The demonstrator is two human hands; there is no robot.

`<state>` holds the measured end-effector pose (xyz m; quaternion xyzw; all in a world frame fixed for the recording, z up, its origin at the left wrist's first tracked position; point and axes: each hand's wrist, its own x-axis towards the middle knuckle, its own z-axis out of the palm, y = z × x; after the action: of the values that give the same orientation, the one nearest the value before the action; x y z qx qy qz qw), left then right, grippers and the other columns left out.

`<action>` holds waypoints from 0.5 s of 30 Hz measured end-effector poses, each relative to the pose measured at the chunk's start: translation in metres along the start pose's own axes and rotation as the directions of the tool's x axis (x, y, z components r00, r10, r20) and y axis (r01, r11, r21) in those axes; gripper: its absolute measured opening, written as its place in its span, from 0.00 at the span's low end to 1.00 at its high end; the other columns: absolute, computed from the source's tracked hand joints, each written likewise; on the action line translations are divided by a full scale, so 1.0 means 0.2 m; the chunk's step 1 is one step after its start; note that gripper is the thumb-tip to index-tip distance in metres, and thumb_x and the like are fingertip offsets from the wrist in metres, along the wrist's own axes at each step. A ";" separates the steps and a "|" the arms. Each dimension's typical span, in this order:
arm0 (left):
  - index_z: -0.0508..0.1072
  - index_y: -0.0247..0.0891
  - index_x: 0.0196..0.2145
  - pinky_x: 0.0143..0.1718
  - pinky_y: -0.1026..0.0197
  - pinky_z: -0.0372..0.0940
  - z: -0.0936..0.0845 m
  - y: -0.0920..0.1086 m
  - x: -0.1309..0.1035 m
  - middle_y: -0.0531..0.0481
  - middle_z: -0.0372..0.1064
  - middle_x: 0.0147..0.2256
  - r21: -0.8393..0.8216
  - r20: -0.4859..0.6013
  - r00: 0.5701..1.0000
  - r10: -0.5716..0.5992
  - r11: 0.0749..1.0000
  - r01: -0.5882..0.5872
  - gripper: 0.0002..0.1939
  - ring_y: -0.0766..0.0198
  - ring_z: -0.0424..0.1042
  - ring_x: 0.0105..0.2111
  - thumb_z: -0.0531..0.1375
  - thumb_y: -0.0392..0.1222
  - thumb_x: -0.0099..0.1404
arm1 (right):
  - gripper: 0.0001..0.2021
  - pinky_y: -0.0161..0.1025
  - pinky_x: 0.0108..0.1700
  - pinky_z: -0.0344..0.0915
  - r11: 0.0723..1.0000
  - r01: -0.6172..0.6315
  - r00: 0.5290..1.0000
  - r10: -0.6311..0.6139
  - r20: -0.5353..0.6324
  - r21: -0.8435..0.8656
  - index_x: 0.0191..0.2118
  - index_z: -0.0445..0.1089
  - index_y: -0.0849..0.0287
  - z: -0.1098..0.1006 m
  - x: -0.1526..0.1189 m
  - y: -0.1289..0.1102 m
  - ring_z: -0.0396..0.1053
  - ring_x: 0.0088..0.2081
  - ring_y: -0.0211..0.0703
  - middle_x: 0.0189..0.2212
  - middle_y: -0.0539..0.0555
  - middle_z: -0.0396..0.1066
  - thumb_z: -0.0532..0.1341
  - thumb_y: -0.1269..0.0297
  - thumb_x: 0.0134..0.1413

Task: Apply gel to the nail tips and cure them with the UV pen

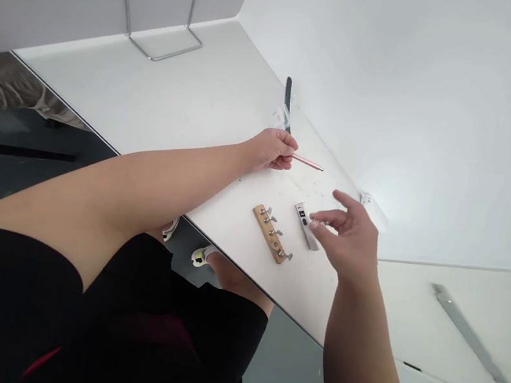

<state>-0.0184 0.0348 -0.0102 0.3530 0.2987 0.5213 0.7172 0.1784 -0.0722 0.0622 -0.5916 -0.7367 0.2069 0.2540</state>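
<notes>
My left hand (274,150) is closed round a slim, pink, pen-like rod (308,162), whose narrow tip points right. My right hand (350,239) is raised at the right, thumb and a finger pinched together with the index finger lifted away. Something small and pale seems to be in that pinch, too small to name. Just left of those fingertips lies a white handheld device (307,226) with black buttons. Beside it on the table (227,213) is a wooden strip (269,233) bearing several metal posts with flat tabs.
Behind my left hand lies a black strap-like thing (288,92) with a clear plastic piece (279,117). A bent metal wire frame (152,58) stands at the far left. A white object (372,210) sits by the wall. Another person's trouser leg (3,85) shows beyond the table edge.
</notes>
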 end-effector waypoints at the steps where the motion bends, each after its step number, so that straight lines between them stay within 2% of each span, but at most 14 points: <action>1: 0.65 0.34 0.29 0.37 0.57 0.65 0.00 0.00 0.00 0.54 0.62 0.19 0.001 0.001 1.000 0.000 1.000 0.000 0.06 0.72 0.65 0.21 0.57 0.27 0.55 | 0.31 0.49 0.38 0.68 0.995 -0.003 0.998 0.008 0.060 -0.099 0.54 0.58 0.56 -0.01 -0.04 -0.02 0.72 0.37 0.50 0.30 0.53 0.73 0.64 0.63 0.41; 5: 0.65 0.34 0.28 0.38 0.56 0.65 0.00 -0.01 0.00 0.54 0.62 0.20 0.009 0.027 1.000 0.010 1.000 -0.010 0.06 0.72 0.65 0.22 0.56 0.26 0.56 | 0.26 0.43 0.34 0.67 0.940 0.056 0.977 0.017 0.211 -0.336 0.52 0.60 0.53 -0.01 -0.12 -0.09 0.72 0.35 0.47 0.30 0.51 0.74 0.62 0.65 0.43; 9: 0.65 0.34 0.28 0.38 0.56 0.65 -0.01 -0.01 0.00 0.54 0.62 0.20 0.026 0.025 1.000 0.012 1.000 -0.013 0.06 0.72 0.66 0.22 0.55 0.26 0.56 | 0.26 0.40 0.33 0.65 0.893 0.092 0.959 0.041 0.281 -0.441 0.53 0.59 0.52 0.04 -0.13 -0.14 0.71 0.33 0.43 0.31 0.49 0.74 0.60 0.65 0.45; 15: 0.65 0.34 0.27 0.38 0.56 0.64 -0.01 0.01 -0.01 0.54 0.61 0.20 0.034 0.020 1.000 0.001 0.999 -0.002 0.07 0.72 0.65 0.22 0.56 0.24 0.55 | 0.26 0.41 0.34 0.62 0.822 0.136 0.912 0.114 0.394 -0.553 0.54 0.58 0.54 0.09 -0.10 -0.17 0.70 0.35 0.47 0.31 0.50 0.74 0.58 0.68 0.45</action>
<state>-0.0214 0.0331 -0.0091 0.3703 0.3001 0.5132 0.7137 0.1453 -0.0989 0.0665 -0.5790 -0.8043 0.0956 -0.0932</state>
